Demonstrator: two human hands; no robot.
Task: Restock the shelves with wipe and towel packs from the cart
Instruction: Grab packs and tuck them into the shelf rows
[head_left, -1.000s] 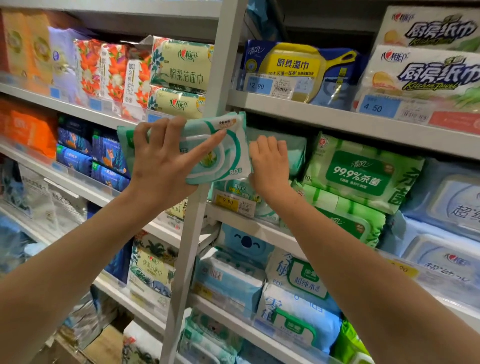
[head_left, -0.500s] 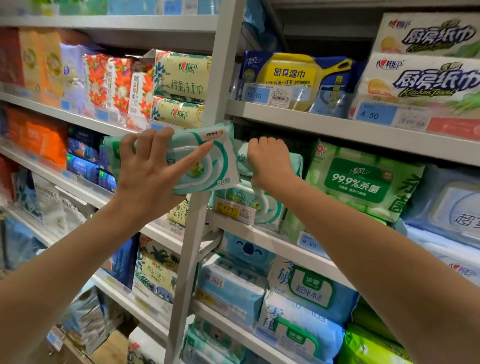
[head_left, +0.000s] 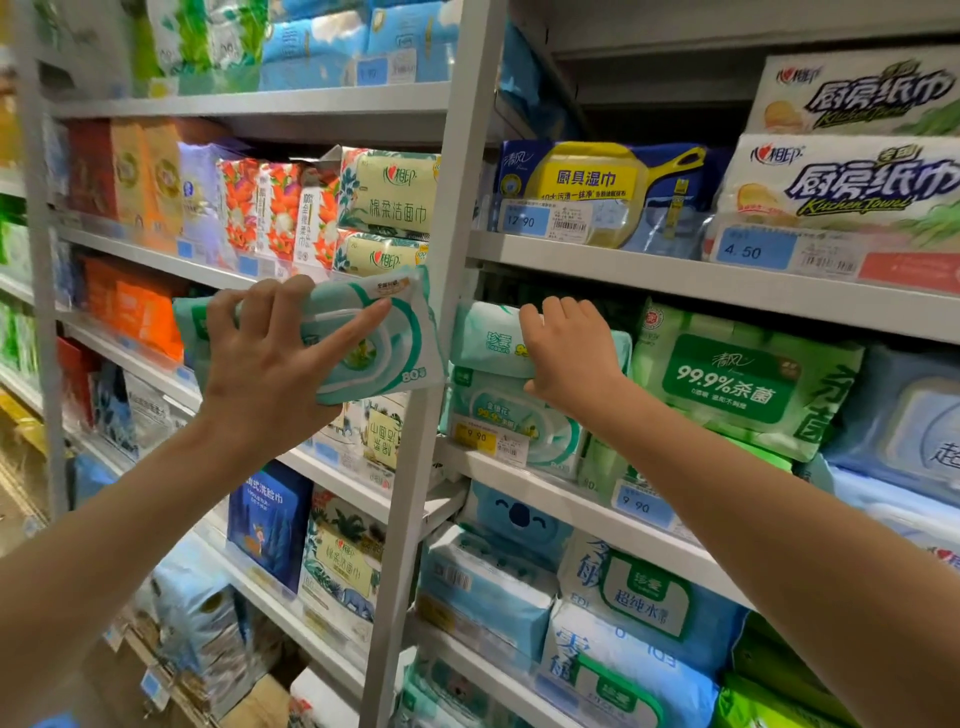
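Note:
My left hand (head_left: 270, 364) grips a mint-green wipe pack (head_left: 384, 332) and holds it in the air in front of the grey shelf upright (head_left: 441, 291). My right hand (head_left: 569, 353) is closed on the top pack of a stack of the same mint-green wipe packs (head_left: 488, 343) standing on the shelf (head_left: 571, 499) right of the upright. That top pack leans forward over the lower pack (head_left: 524, 431). The cart is out of view.
Green 99.9% wipe packs (head_left: 737, 379) sit right of the stack, blue packs (head_left: 914, 415) further right. Kitchen towel packs (head_left: 841, 176) and a blue-yellow wipe pack (head_left: 597, 182) fill the shelf above. Floral tissue packs (head_left: 280, 208) stand at the left. Lower shelves hold blue wipe packs (head_left: 644, 597).
My right hand has drawn the top stacked pack forward and up. My left hand stays beside the upright with its pack. The view has tilted upward.

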